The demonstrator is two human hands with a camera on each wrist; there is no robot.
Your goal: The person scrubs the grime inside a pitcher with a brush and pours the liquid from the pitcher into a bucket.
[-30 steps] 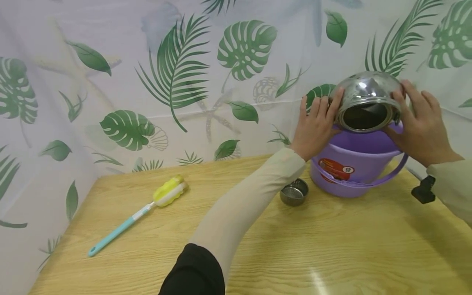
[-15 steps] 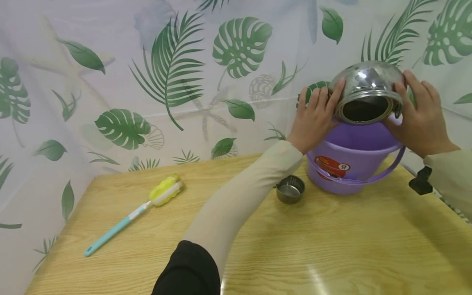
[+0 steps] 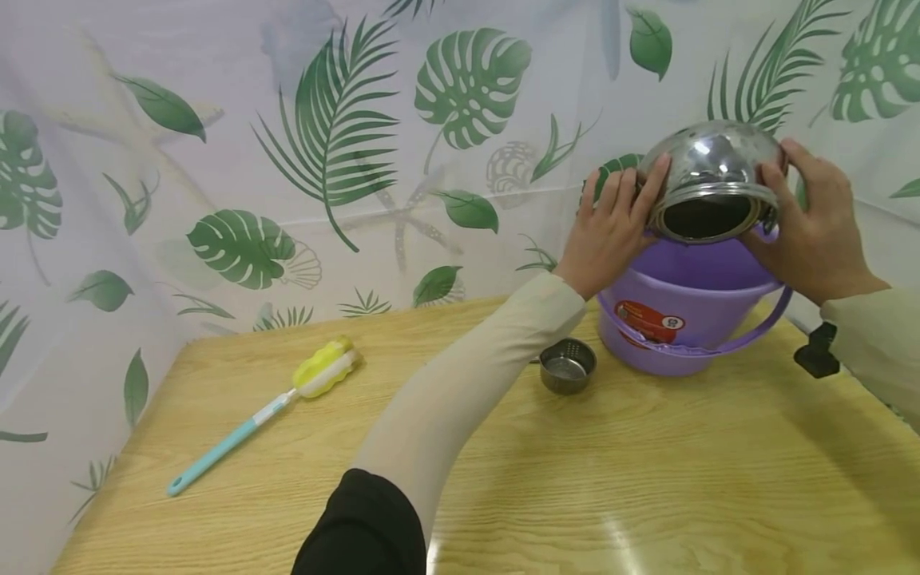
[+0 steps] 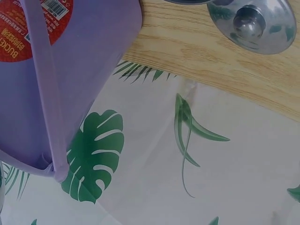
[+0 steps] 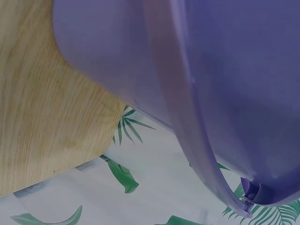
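A shiny metal teapot is tipped with its round mouth facing down and toward me, above the purple bucket. The left hand grips its left side, fingers spread over the curved metal. On the other side the right hand holds it, thumb low near the mouth. The bucket stands on the table, its handle hanging down in front. A small perforated strainer sits left of the bucket. Both wrist views look at the bucket's outside, with neither hand showing there.
A brush with a yellow sponge head lies at the left of the wooden table. In the left wrist view a metal lid with a knob lies on the table. A leaf-patterned sheet hangs behind the table.
Both hands have raised the teapot slightly relative to the bucket, still tipped over it. The head view has shifted a little. Brush and strainer stay where they were on the table.
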